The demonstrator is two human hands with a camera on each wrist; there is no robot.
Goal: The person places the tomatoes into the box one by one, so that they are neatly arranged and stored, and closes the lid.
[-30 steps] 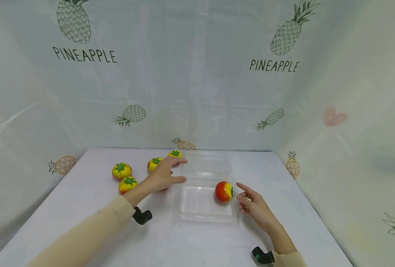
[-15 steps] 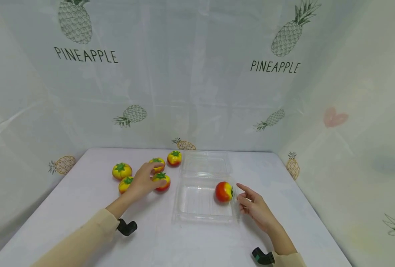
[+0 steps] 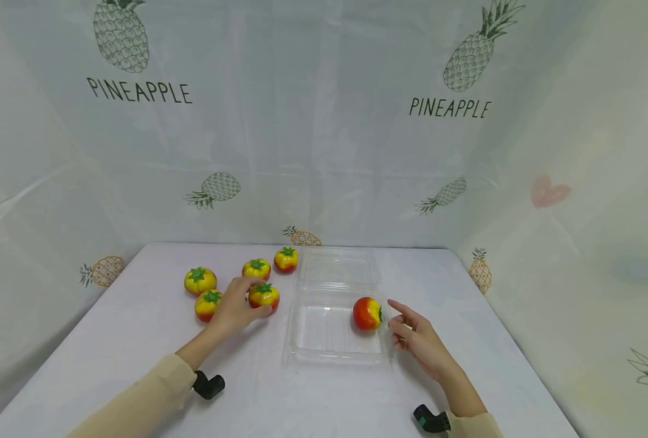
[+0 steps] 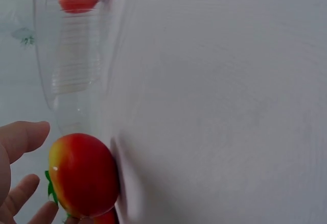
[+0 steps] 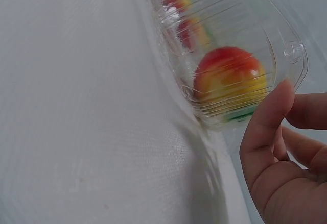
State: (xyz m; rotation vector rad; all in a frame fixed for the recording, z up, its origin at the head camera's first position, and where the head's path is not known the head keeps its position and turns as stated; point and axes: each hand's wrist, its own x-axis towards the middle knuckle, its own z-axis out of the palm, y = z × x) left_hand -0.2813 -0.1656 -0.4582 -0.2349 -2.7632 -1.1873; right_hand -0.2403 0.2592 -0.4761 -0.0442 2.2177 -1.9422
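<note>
My left hand (image 3: 237, 307) is spread around a red-and-yellow persimmon (image 3: 264, 297) with a green leafy top, left of a clear plastic box (image 3: 324, 353). In the left wrist view a gap shows between the thumb (image 4: 28, 136) and this persimmon (image 4: 84, 175); the other fingers lie near its leafy top. The hinged box lies with its lid (image 3: 337, 266) folded back. Inside, at the right, another persimmon (image 3: 366, 314) rests on its side. My right hand (image 3: 419, 340) is at the box's right edge, index finger extended, its thumb (image 5: 276, 99) right at the rim in the right wrist view.
More persimmons stand on the white table (image 3: 324, 401): two at the left, a front one (image 3: 207, 305) and a back one (image 3: 200, 281), and two farther back, one (image 3: 256, 268) and another (image 3: 286, 260) beside the lid. A pineapple-print cloth (image 3: 324, 152) hangs behind.
My left hand has moved from over the box's left edge back leftward, then lower around the nearest persimmon. My right hand and the box have stayed in place.
</note>
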